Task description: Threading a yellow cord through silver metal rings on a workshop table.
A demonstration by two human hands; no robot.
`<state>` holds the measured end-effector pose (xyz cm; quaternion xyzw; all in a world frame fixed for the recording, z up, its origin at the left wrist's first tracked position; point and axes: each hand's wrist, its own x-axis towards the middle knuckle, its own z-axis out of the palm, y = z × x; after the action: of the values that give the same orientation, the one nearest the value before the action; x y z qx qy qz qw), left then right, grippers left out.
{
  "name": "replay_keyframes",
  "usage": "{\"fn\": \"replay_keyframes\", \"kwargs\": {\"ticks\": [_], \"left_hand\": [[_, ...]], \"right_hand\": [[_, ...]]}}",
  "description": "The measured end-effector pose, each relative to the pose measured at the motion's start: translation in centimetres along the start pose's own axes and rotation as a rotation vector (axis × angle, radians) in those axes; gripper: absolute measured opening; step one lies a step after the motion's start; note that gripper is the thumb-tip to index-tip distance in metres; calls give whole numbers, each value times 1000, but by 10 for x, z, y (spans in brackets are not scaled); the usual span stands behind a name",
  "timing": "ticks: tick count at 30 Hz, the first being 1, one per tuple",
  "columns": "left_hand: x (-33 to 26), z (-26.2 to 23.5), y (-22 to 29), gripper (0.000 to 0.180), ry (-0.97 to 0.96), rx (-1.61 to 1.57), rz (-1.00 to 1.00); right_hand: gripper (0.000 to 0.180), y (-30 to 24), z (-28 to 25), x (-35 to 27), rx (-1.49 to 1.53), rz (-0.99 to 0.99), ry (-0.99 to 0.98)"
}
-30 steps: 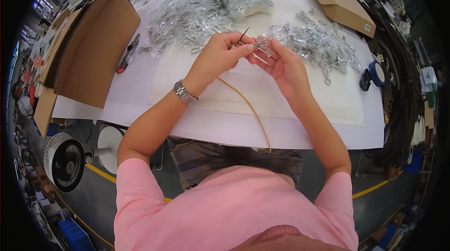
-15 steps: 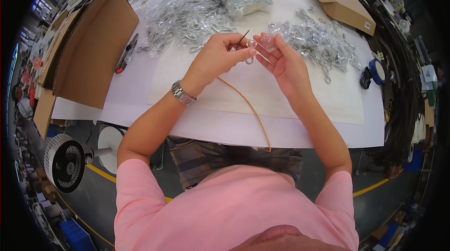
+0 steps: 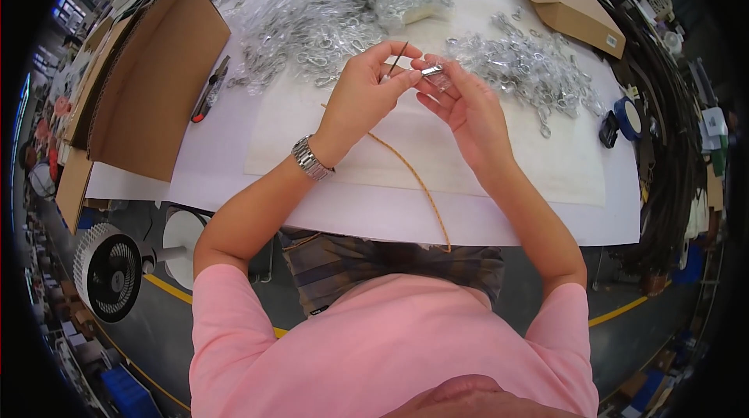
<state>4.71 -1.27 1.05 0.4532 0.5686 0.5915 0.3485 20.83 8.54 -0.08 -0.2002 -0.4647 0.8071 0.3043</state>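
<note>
Upper centre of the frame, my left hand (image 3: pixel 365 88) pinches a thin dark needle-like rod (image 3: pixel 399 58) — light, stiff; my right hand (image 3: pixel 460 102) fingertip-grips a small shiny metal clip (image 3: pixel 431 71) — slippery, hold its sides.

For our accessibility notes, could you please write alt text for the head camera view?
Over a white table, the left hand pinches a thin dark cord end beside a small metal clip held by the right hand. A tan cord trails toward the person. Heaps of metal clips and cardboard boxes surround them.
</note>
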Motion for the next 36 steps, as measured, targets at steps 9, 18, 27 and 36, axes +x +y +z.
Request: {"fn": "replay_keyframes", "kwargs": {"ticks": [9, 18, 27, 36], "left_hand": [[2, -4, -1, 41, -194, -335, -113], [12, -26, 4, 39, -396, -289, -242], [9, -18, -1, 25, -337, -228, -185], [9, -14, -7, 17, -62, 259, 99]], "right_hand": [[35, 10, -8, 5, 29, 27, -156], [28, -1, 7, -1, -21, 25, -99], [24, -2, -16, 7, 130, 494, -462], [25, -11, -7, 4, -265, 277, -295]]}}
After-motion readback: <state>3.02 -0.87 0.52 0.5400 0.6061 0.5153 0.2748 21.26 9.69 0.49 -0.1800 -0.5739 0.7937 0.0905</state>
